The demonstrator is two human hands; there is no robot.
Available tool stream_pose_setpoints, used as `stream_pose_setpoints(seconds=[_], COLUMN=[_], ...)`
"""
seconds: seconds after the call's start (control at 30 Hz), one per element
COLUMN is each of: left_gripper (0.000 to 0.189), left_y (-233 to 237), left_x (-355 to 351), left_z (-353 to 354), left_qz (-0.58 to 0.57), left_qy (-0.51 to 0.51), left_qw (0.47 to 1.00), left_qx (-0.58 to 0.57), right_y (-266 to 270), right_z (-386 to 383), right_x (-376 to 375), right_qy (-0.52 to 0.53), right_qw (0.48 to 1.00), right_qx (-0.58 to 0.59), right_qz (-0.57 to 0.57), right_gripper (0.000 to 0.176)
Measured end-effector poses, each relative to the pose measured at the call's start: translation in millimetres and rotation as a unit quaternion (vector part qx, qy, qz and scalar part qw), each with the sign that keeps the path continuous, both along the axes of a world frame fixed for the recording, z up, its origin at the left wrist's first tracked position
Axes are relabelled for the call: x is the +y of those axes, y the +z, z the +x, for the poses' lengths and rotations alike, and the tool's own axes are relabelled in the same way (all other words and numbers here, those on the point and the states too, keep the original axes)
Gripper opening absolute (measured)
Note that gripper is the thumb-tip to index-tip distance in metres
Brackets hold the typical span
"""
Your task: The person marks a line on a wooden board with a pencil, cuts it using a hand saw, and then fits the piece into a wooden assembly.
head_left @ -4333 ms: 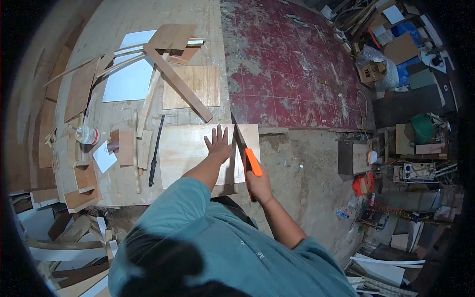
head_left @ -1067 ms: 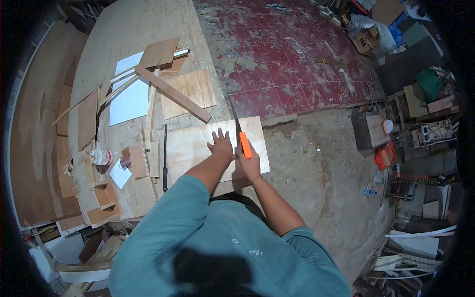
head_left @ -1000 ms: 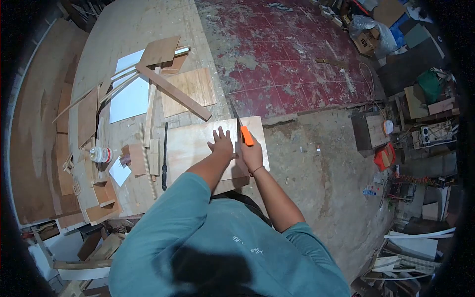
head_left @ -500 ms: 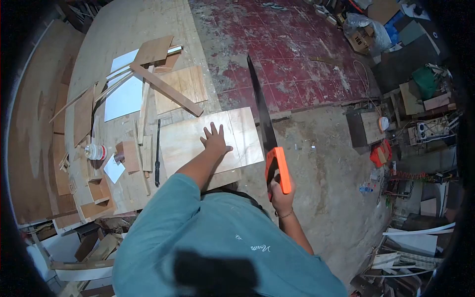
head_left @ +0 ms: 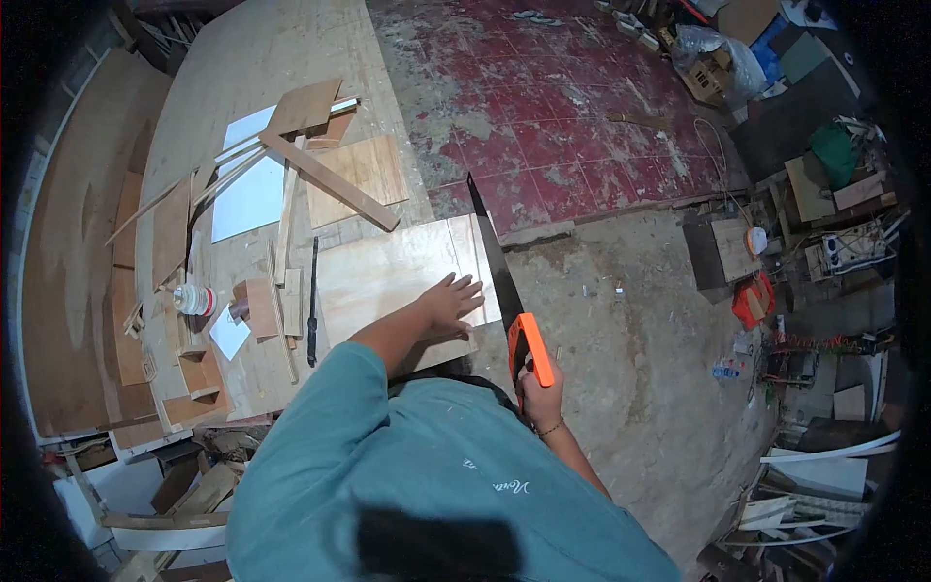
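My left hand (head_left: 451, 305) rests on a pale plywood board (head_left: 383, 267) near its right side, fingers stretched out. A thin line crosses the board close to its right end. In my right hand (head_left: 541, 390) is a hand saw (head_left: 497, 254), gripped by its orange handle. The dark blade slants up and away, overlapping the board's right edge in this view. A long dark bar (head_left: 312, 306) lies just left of the board.
The board lies on a large wooden worktable (head_left: 291, 39). Wood strips (head_left: 335, 184), a white panel (head_left: 247, 189) and a white tub (head_left: 194, 300) are on its left half. Concrete floor (head_left: 621, 407) extends right, with clutter along the far right.
My left hand has slid right and nearer my body across the board. My right hand has brought the saw lower and left, so its blade now overlaps the board's right edge.
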State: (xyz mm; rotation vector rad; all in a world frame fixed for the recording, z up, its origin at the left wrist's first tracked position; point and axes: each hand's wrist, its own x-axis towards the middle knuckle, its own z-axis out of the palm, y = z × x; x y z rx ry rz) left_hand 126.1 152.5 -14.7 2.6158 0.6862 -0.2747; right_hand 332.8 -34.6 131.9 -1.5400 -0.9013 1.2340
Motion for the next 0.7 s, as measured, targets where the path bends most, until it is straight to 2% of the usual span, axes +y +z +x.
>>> stream_pose_setpoints(seconds=[0.13,0.2,0.23,0.3,0.33,0.4,0.43,0.47,0.53,0.57,0.7], left_gripper=[0.082,0.083,0.083,0.088,0.088,0.099,0.11,0.11,0.116,0.121,0.127], left_y=[8.7,21.2,8.1,-4.6,-4.1,4.0,12.1,23.5,43.7,27.5,39.6], left_x=[8.0,10.9,16.2,25.7,28.3,29.7,29.1,28.0,24.7,29.1,33.1], left_z=[-17.2,-21.4,-23.7,-23.9,-23.7,-22.6,-19.6,-16.3,-11.5,-12.2,-6.1], left_qz=[0.031,0.038,0.054,0.078,0.077,0.017,-0.009,-0.009,-0.055,-0.053,-0.073], left_qy=[0.007,0.187,0.304,0.536,0.535,0.498,0.44,0.442,0.379,0.383,0.39], left_qw=[0.999,0.981,0.95,0.84,0.841,0.866,0.895,0.895,0.911,0.91,0.903], left_qx=[0.007,0.043,0.043,0.028,0.029,0.035,0.068,0.068,0.153,0.15,0.165], right_y=[0.9,1.9,5.1,12.4,8.9,0.9,1.0,4.7,10.9,13.3,24.2], right_z=[10.1,13.3,14.7,15.8,17.2,19.5,20.4,20.5,19.7,18.5,11.2], right_x=[-4.6,-10.9,-13.9,-19.3,-22.8,-28.8,-29.6,-29.9,-30.8,-31.3,-27.4], right_qy=[0.001,0.012,0.01,0.029,0.028,0.025,0.027,0.039,0.051,0.055,0.072], right_qw=[1.0,0.999,0.999,0.999,0.999,0.999,0.999,0.999,0.998,0.997,0.996], right_qx=[0.001,-0.029,-0.03,-0.03,-0.03,-0.017,-0.017,-0.025,-0.034,-0.022,-0.028], right_qz=[-0.006,0.022,0.021,-0.004,-0.005,-0.013,-0.013,-0.019,-0.026,-0.041,-0.035], right_gripper=[0.048,0.048,0.048,0.051,0.051,0.052,0.052,0.052,0.052,0.052,0.053])
